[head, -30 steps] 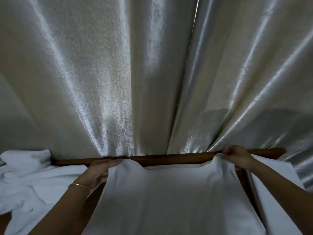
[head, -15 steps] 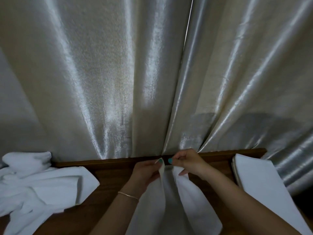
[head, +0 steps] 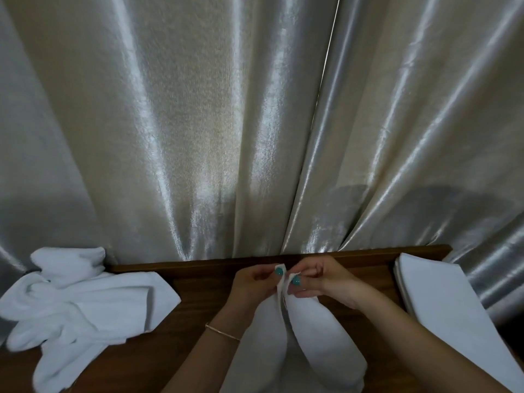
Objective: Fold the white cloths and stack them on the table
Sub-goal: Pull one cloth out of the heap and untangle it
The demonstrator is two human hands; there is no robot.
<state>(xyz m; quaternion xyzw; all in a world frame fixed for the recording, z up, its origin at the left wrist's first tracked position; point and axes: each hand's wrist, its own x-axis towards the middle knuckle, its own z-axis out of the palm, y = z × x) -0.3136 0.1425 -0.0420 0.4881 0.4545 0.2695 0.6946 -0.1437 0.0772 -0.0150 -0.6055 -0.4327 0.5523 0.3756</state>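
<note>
Nearest the viewer, a white cloth hangs doubled below both hands, its two halves falling side by side toward the bottom edge of view, over the wooden table; whether its lower part touches the tabletop cannot be told. The left hand and right hand are drawn together above the table's middle, almost touching, each pinching an upper corner of the cloth between thumb and fingertips, with the two corners pressed one against the other between them. Both thumbnails carry teal polish. A thin gold bangle sits on the left wrist. Left of the left hand, with a strip of bare wood between, lies a pile of unfolded white cloths, crumpled and overlapping, spilling past the table's left end. Right of the right hand, likewise apart from it across bare wood, lies a stack of folded white cloths, flat and squared, running along the table's right side toward the lower right corner of view. Bare tabletop lies on either side of the hands and beyond them. Just beyond the hands runs the table's raised back edge, and directly behind it hang pale satin curtains, filling the far view, with a dark narrow gap where the two panels meet.
</note>
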